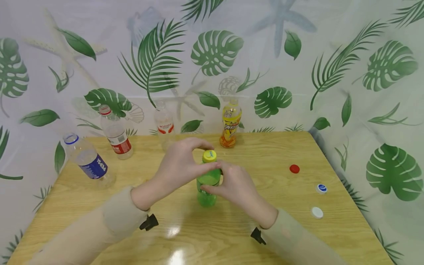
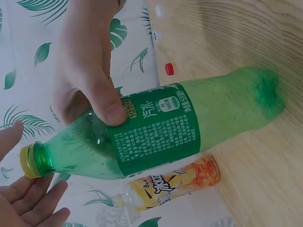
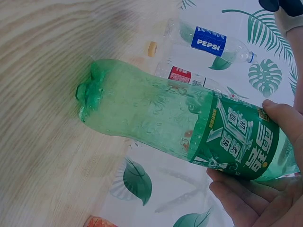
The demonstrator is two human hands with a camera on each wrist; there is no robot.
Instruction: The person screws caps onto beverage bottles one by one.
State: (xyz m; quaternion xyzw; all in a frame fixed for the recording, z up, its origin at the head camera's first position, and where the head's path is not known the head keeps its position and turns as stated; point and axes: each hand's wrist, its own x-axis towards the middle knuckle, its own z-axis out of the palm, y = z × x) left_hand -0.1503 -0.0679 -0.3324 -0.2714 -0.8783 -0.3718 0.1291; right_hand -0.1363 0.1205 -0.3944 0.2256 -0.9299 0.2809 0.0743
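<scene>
A green soda bottle point(image 1: 207, 198) with a green label and a yellow cap point(image 1: 209, 156) stands roughly upright in front of me. My right hand point(image 1: 236, 184) grips it round the label, thumb on one side and fingers on the other in the right wrist view. Around the cap, my left hand point(image 1: 180, 162) has its thumb and fingers spread apart. In the left wrist view, the thumb is away from the yellow cap while the fingers lie close by; whether they touch it I cannot tell. The bottle looks almost empty of liquid.
Uncapped bottles stand toward the back: a Pepsi bottle point(image 1: 94, 167), a red-labelled one point(image 1: 120, 141), a clear one point(image 1: 164, 127) and an orange-yellow one point(image 1: 230, 125). Red point(image 1: 294, 169), blue-and-white point(image 1: 321, 188) and white caps point(image 1: 317, 212) lie right. An orange-yellow cap point(image 3: 152, 48) lies left.
</scene>
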